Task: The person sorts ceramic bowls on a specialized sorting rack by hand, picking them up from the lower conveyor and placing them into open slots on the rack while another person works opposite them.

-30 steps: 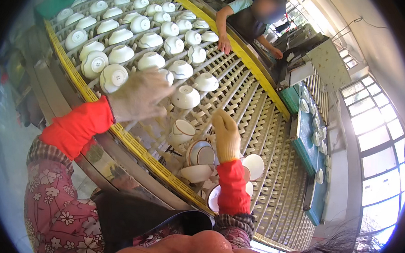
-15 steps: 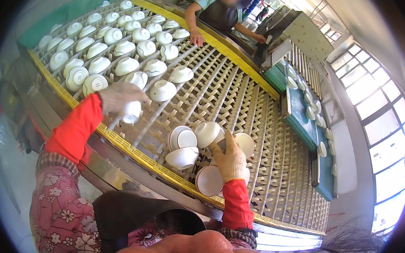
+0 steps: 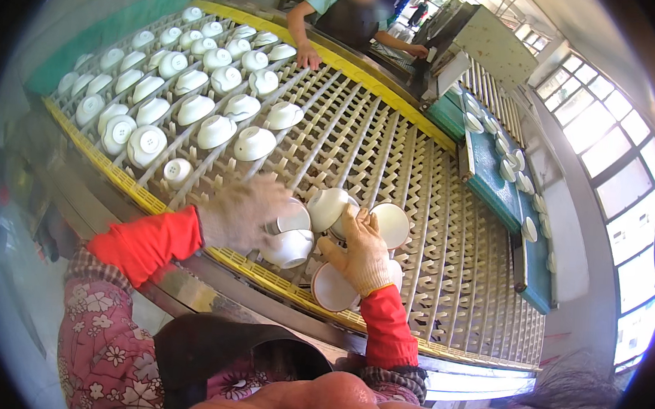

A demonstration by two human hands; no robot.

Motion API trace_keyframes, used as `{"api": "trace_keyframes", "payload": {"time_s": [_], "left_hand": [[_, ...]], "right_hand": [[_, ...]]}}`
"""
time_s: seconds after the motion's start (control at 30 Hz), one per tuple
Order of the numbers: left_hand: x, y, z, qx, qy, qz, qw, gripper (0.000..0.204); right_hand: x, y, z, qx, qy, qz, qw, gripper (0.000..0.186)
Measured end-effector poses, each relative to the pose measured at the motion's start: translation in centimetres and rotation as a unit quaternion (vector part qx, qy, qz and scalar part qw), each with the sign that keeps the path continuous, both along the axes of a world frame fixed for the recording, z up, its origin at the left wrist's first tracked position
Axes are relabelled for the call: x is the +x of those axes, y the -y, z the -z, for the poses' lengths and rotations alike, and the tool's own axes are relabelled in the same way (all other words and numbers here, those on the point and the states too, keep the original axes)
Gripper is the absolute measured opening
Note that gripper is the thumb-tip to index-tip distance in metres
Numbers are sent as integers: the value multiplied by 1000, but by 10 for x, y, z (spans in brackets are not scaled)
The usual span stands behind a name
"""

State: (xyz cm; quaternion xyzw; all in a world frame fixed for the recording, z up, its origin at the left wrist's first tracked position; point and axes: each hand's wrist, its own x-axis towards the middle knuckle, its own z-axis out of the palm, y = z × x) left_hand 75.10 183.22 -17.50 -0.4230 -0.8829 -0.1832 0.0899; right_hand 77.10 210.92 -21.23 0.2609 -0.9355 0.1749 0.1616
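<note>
A white bowl (image 3: 288, 248) is lying on the rack (image 3: 446, 234) just beside the left hand (image 3: 244, 213), which is reaching palm-down, its blurred fingers not showing whether they are gripping. The right hand (image 3: 360, 253) is leaning over other bowls (image 3: 326, 208), its thumb standing apart from the fingers; whether they are clamping one, I cannot tell.

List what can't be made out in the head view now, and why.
All in the head view:
Left hand: blurred; its grip can't be told.
Brown-rimmed bowl below the right hand: upper right part hidden by that hand.
Farthest upturned bowls: too small to tell any base marks.
Co-worker: head blurred and cut by the top edge.
</note>
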Motion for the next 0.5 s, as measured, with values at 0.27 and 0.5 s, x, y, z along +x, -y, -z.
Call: {"api": "trace_keyframes", "payload": {"time_s": [0.27, 0.5], "left_hand": [[1, -13, 8, 72, 70, -59, 993, 61], [-9, -33, 7, -28, 16, -206, 978, 26]], "right_hand": [[-2, 2, 18, 34, -80, 66, 994, 61], [3, -11, 7, 125, 42, 185, 974, 38]]}}
